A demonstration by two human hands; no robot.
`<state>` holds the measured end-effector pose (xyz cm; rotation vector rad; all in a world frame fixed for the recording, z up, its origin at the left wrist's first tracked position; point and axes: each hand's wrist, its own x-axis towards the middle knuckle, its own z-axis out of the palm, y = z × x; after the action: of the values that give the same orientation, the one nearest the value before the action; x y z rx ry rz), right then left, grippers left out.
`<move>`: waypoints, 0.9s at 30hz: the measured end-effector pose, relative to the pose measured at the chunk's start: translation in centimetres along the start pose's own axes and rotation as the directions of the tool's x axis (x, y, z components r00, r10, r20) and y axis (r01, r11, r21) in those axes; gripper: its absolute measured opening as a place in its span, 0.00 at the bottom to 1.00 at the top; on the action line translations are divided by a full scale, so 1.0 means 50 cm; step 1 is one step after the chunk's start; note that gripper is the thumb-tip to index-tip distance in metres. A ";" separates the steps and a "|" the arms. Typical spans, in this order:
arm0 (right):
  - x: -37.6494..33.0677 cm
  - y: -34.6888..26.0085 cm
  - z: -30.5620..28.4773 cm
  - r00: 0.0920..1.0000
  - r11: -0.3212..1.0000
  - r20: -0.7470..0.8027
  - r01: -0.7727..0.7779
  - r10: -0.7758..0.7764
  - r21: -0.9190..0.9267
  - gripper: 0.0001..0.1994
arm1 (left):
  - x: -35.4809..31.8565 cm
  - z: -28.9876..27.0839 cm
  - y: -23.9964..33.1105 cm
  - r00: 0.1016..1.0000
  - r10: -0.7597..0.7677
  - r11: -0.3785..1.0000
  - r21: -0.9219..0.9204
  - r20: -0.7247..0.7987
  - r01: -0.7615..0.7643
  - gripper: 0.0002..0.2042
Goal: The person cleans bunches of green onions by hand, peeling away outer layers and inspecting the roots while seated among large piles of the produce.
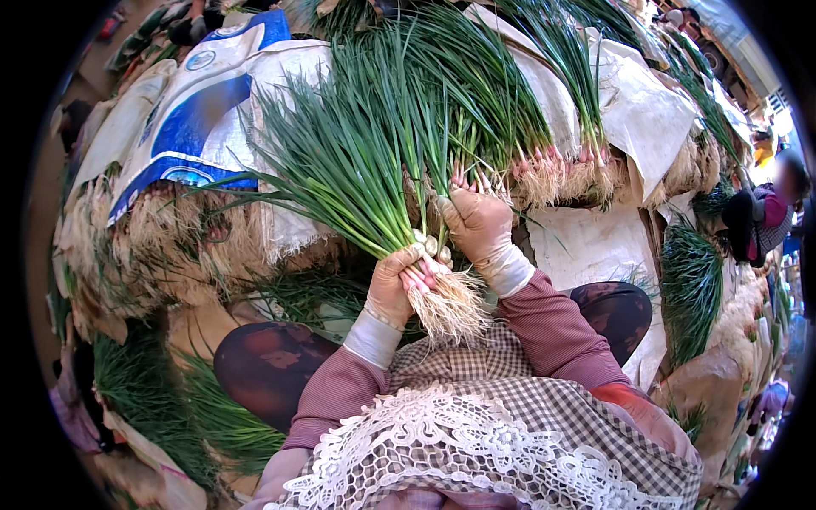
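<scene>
A thick bunch of spring onions lies slanted in front of me, green leaves up and left, pale roots down toward my lap. My left hand, in a thin pale glove, is wrapped round its lower stalks just above the pinkish bulbs. My gloved right hand is closed at the bunch's right side, pinching a few spring onion stalks. Several whitish bulbs show between the two hands. The right fingertips are partly hidden, so exactly how many stalks they hold is unclear.
Beyond my hands runs a long heap of spring onions, roots facing me, partly covered by white sacks and a blue-and-white sack. More green bundles lie at right and lower left. Another person sits at the far right.
</scene>
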<state>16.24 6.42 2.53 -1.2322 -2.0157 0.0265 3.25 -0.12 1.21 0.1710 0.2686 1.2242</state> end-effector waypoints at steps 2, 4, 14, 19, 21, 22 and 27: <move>0.002 0.004 -0.004 0.913 0.953 0.289 -0.244 0.289 -0.182 0.12 | -0.009 -0.009 0.010 0.998 0.019 0.991 0.132 -0.063 -0.010 0.13; 0.016 0.058 -0.005 0.668 0.827 0.494 -0.389 0.557 -0.406 0.09 | -0.017 -0.034 0.013 1.000 -0.001 0.999 0.041 -0.010 0.002 0.09; -0.054 0.037 -0.020 0.525 0.125 0.840 -0.850 0.139 0.511 0.23 | -0.007 -0.020 0.011 0.996 -0.073 0.995 0.069 0.050 0.069 0.09; -0.015 -0.010 -0.014 0.468 -0.063 0.863 -0.871 0.191 0.487 0.09 | -0.005 0.012 -0.011 0.996 -0.090 0.991 0.097 0.001 0.090 0.09; -0.008 -0.004 -0.043 0.534 -0.026 0.778 -0.819 0.331 0.573 0.10 | 0.001 -0.032 0.003 0.988 -0.136 0.972 0.180 -0.075 0.148 0.11; 0.006 -0.004 -0.068 0.500 -0.079 0.760 -0.813 0.415 0.578 0.11 | -0.002 -0.030 -0.005 0.984 -0.089 0.955 0.267 -0.153 0.128 0.13; -0.012 0.069 -0.078 0.575 -0.007 0.754 -0.794 0.316 0.608 0.15 | 0.017 -0.044 -0.028 0.981 -0.182 0.957 0.218 -0.064 0.191 0.19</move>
<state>21.37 6.43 3.63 -1.1015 -1.0420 1.8472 4.13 0.16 -1.40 0.3073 0.4509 1.0092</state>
